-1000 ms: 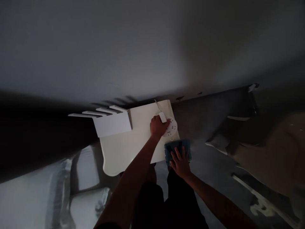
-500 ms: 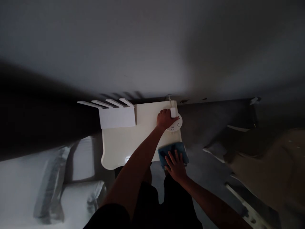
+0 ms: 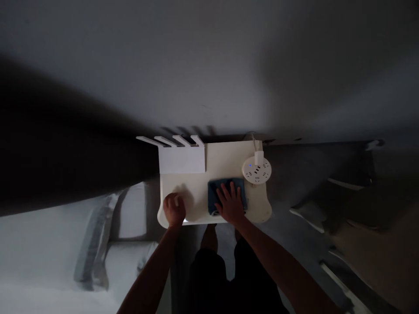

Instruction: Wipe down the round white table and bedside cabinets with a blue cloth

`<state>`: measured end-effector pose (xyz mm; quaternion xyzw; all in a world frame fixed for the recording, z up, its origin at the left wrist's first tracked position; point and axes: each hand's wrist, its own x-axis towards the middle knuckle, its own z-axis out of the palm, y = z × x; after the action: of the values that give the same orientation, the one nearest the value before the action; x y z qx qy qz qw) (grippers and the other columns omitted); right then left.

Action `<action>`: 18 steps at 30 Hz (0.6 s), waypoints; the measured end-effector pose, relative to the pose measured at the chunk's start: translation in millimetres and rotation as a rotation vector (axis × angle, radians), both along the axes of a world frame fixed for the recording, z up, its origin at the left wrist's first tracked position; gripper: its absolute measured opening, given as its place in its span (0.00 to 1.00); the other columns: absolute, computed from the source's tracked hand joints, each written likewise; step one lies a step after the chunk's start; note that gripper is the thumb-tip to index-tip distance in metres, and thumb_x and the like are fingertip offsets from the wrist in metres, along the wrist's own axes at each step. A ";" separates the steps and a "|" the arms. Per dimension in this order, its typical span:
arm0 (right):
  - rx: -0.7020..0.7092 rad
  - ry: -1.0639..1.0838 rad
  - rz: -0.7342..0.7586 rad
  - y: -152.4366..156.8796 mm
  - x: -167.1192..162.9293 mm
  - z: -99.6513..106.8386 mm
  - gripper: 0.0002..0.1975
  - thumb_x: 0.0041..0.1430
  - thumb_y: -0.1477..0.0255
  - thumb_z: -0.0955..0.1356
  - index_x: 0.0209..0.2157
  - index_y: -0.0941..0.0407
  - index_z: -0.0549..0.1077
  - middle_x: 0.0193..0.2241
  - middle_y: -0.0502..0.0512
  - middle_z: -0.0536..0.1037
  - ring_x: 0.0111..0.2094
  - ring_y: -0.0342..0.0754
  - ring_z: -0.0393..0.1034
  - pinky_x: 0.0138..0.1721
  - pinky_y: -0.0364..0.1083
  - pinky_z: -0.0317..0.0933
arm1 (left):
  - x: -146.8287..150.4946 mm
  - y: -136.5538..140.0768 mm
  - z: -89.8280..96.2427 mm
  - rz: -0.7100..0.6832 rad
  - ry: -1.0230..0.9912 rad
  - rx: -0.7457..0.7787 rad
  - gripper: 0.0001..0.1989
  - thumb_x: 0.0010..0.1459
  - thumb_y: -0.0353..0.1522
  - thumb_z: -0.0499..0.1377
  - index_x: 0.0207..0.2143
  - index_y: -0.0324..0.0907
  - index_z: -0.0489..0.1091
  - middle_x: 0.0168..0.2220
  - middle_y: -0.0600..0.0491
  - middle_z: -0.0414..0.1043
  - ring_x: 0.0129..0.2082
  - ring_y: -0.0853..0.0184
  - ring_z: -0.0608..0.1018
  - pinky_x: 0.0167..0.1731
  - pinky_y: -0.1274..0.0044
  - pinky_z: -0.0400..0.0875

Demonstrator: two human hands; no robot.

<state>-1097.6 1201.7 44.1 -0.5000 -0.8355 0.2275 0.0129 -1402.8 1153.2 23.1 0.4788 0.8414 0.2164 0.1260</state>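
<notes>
- The right hand (image 3: 231,206) is laid palm down with its fingers spread, and nothing is seen to be gripped by it.
- Beneath it the folded blue cloth (image 3: 213,192) is pressed on the front part of the white table (image 3: 225,159), right of the middle.
- The left hand (image 3: 174,211) is curled near the table's front left corner; whether anything is held in it, or the tabletop is touched, cannot be told.
- Behind and to the right of the cloth, the round power strip (image 3: 257,175) is set near the table's edge; its blue light is lit, and a white plug (image 3: 259,157) appears to be seated in it.
- At the rear left, the white router (image 3: 182,160) is placed with its four antennas raised.
- As to progress, the cloth is judged to be in use, since it is pressed flat; how much has been done or is left cannot be read from the dim surface.
- The cloth's middle is covered by the right hand, the cable's far end is lost near the wall (image 3: 203,78), and the brown fabric (image 3: 376,244) at the right is blurred and cut off.
</notes>
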 end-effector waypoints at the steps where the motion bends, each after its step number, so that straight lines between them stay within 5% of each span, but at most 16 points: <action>1: 0.005 -0.013 -0.018 16.6 -6.5 -0.4 0.37 0.79 0.53 0.70 0.81 0.51 0.66 0.85 0.61 0.54 0.85 0.82 0.37 0.79 0.83 0.41 | -10.9 -15.7 -4.1 0.035 0.033 -0.018 0.16 0.75 0.41 0.56 0.54 0.42 0.75 0.55 0.36 0.80 0.60 0.47 0.80 0.66 0.53 0.74; 8: 0.053 -0.091 -0.050 98.6 -31.1 -0.8 0.36 0.81 0.57 0.65 0.82 0.57 0.64 0.86 0.62 0.54 0.85 0.79 0.35 0.81 0.80 0.37 | -22.5 -43.9 -27.7 0.157 0.084 -0.106 0.24 0.70 0.37 0.60 0.64 0.38 0.74 0.68 0.29 0.71 0.71 0.39 0.72 0.73 0.47 0.64; 14: 0.087 -0.161 -0.138 120.4 -45.2 -4.4 0.34 0.83 0.61 0.60 0.82 0.59 0.63 0.85 0.64 0.54 0.85 0.76 0.38 0.81 0.79 0.40 | -21.8 -41.6 -23.8 0.154 0.058 -0.097 0.24 0.74 0.41 0.58 0.64 0.38 0.76 0.68 0.30 0.72 0.71 0.40 0.72 0.73 0.49 0.63; 18: 0.098 -0.190 -0.151 184.0 -52.9 -5.7 0.34 0.83 0.63 0.59 0.83 0.59 0.61 0.86 0.63 0.53 0.85 0.75 0.39 0.81 0.78 0.39 | -21.5 -42.2 -22.7 0.162 0.066 -0.092 0.24 0.75 0.42 0.57 0.63 0.38 0.77 0.67 0.30 0.73 0.70 0.41 0.73 0.73 0.50 0.64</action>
<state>-1150.5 1385.7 38.3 -0.5797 -0.8030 0.1362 -0.0245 -1424.3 1111.0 0.3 0.4096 0.8902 0.1711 0.1021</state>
